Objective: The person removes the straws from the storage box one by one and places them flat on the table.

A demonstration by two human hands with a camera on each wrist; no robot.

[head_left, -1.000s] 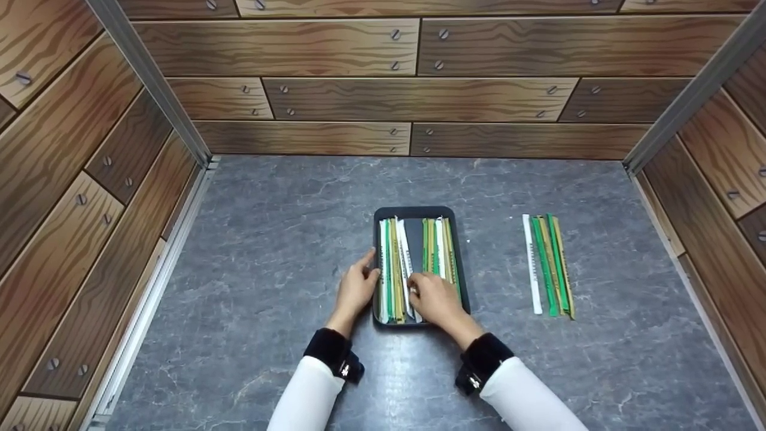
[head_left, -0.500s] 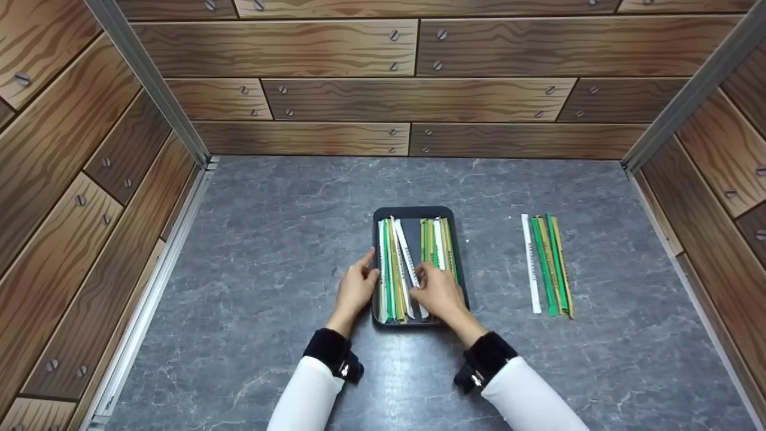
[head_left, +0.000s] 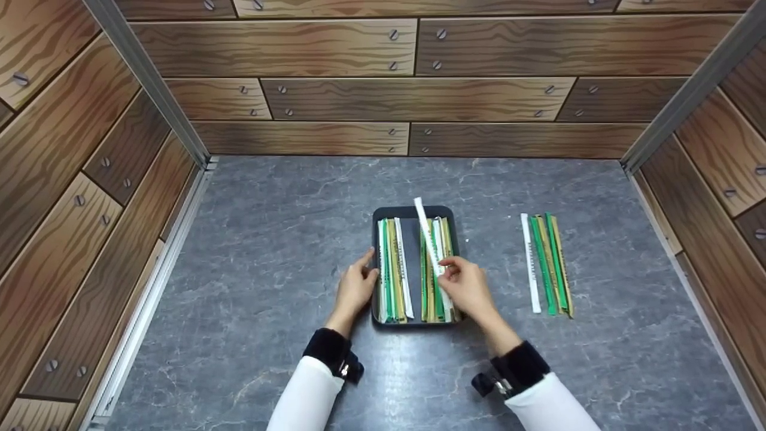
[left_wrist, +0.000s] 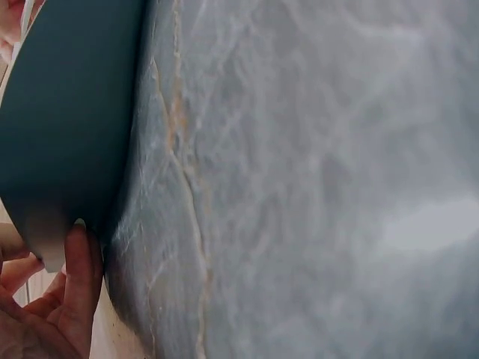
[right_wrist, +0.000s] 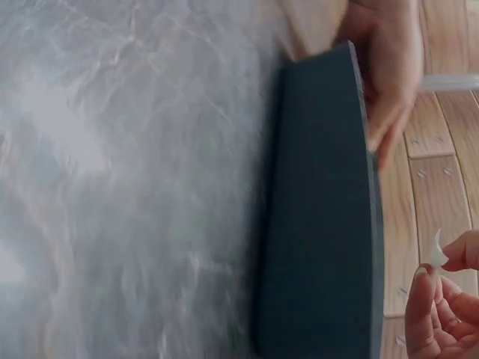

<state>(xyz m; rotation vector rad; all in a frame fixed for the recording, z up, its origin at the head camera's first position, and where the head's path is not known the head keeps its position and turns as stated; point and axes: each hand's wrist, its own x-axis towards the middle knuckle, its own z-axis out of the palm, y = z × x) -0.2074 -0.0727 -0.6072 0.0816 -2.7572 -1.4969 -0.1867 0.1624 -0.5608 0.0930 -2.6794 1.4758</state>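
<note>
My right hand (head_left: 470,287) pinches a white slim paper-wrapped stick (head_left: 425,227) between thumb and fingertips, tilted over the right bundle in the black tray (head_left: 398,212). The far end of that stick reaches past the tray's back rim. In the right wrist view, its pale tip (right_wrist: 438,253) shows at the fingertips. My left hand (head_left: 356,288) holds the tray's left wall, thumb at the rim. Inside the tray lie a left bundle (head_left: 392,269) and a right bundle (head_left: 433,305) of white, green and gold sticks, with a bare strip between them.
Several more white, green and gold sticks (head_left: 547,263) lie side by side on the grey marbled table (head_left: 269,239), right of the tray. Wood-patterned walls (head_left: 413,99) close off the back and both sides.
My right hand has taken the white stick from beside the left bundle and carried it right, over the right bundle. The left hand has stayed at the tray.
</note>
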